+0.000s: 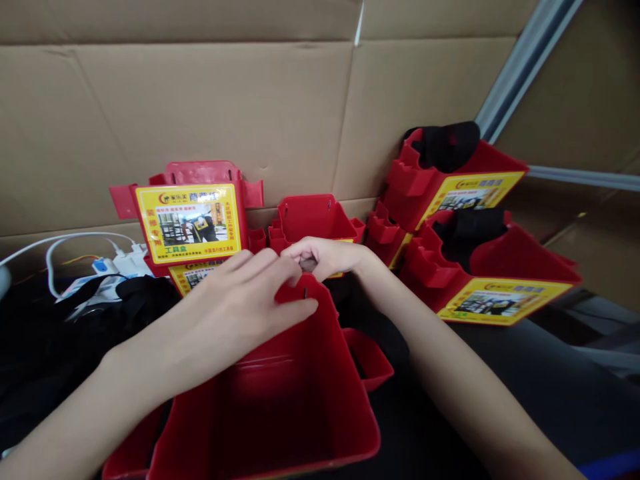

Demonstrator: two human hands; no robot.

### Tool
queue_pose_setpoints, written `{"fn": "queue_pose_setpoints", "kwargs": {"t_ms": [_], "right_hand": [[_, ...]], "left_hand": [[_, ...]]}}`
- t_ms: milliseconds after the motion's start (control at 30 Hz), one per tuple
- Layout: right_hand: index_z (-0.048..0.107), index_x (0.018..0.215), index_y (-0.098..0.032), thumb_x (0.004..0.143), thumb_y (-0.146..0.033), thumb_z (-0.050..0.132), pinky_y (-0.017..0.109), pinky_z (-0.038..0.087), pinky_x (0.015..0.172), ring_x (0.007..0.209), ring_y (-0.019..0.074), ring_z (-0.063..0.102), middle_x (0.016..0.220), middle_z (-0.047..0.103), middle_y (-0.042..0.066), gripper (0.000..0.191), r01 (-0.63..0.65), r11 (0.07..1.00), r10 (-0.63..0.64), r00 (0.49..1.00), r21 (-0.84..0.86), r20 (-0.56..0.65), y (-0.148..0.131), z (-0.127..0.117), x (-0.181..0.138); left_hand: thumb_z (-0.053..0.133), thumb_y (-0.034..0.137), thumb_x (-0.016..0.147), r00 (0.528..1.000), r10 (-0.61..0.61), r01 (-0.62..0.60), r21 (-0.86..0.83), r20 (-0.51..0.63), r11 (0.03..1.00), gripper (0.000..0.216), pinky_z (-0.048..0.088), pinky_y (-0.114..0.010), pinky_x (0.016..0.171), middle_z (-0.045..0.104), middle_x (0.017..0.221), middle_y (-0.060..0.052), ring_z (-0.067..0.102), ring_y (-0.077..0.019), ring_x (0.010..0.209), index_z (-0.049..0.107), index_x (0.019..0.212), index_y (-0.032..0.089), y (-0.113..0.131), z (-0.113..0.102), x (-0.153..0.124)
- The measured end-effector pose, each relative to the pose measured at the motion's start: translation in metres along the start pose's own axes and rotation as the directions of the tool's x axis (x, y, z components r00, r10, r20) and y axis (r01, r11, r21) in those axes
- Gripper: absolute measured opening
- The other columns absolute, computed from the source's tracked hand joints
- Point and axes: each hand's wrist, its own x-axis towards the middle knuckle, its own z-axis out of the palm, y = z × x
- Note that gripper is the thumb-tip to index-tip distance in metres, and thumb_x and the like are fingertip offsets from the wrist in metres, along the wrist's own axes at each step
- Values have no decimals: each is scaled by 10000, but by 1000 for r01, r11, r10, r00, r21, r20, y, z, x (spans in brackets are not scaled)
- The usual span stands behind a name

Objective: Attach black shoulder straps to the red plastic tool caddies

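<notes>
A red plastic tool box stands open-topped in front of me, with a slot near the top of its back wall and a small side pocket on the right. My left hand reaches over the box. Its thumb lies inside the back wall while the other fingers bend over the rim, so the wall is between them. Behind that same rim, my right hand is closed, fingers curled close to the left fingertips. What the right fingers pinch is hidden.
Behind stand more red tool boxes, one stack at left and another box in the middle. Boxes with black straps are stacked at right. Dark straps and a white power strip lie left. Cardboard walls the back.
</notes>
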Motion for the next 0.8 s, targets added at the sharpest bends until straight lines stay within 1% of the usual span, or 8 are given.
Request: {"fn": "queue_pose_setpoints", "kwargs": {"t_ms": [133,267,400,467,567,633,700,800], "right_hand": [[563,853,-108,590,-18,666,132,385,587,628,29,504,709,564,-48,296,6,1000,-6,999,6,38,-2,-1,-1],[569,865,-104,583,-31,679,139,392,598,605,25,480,697,550,-57,311,27,1000,-27,999,-1,43,-1,-2,0],[554,786,-104,572,-17,686,127,390,612,635,25,490,690,540,-62,266,63,998,-62,997,-27,54,-2,-3,0],[548,859,-106,597,-42,679,143,403,669,718,43,529,778,564,-37,299,49,999,-49,997,-9,60,-5,-4,-4],[508,997,-123,647,-127,658,213,406,813,887,88,547,943,557,6,381,70,995,-73,996,66,47,-18,-1,-11],[490,1022,-135,638,-126,655,235,394,852,933,102,527,982,536,11,419,77,997,-76,996,-12,40,-30,4,-14],[485,1013,-140,648,-93,624,235,401,830,907,100,515,956,528,8,394,28,978,-22,999,-208,31,-43,13,-14],[485,957,-142,701,-79,535,217,416,712,783,87,496,868,515,-1,268,-101,882,92,995,-460,-41,-60,25,-14]], "left_hand": [[436,119,846,976,216,-216,183,23,959,200,380,-306,713,575,882,-54,503,-212,922,617,886,194,1,8,16],[445,121,845,941,339,-327,242,-5,913,197,362,-301,765,597,847,-53,511,-191,901,627,789,171,-3,11,29],[382,118,876,932,357,-361,211,56,908,265,334,-302,845,599,873,-30,496,-170,928,628,792,173,-1,6,33],[361,121,886,936,342,-351,175,80,920,278,331,-303,843,590,876,-23,480,-174,959,623,810,175,0,5,32],[343,131,898,949,302,-311,116,85,943,294,339,-308,782,581,830,-10,481,-169,910,613,796,188,-3,9,31],[350,142,899,961,265,-270,71,76,960,285,336,-315,734,582,812,-3,479,-169,869,607,789,197,-5,11,28],[377,156,891,970,234,-235,9,64,972,257,328,-323,714,587,817,-2,473,-175,861,605,780,200,-6,10,24],[417,171,877,975,206,-195,-128,81,973,215,333,-326,737,592,853,0,477,-164,837,605,779,207,-3,-2,13]]}}
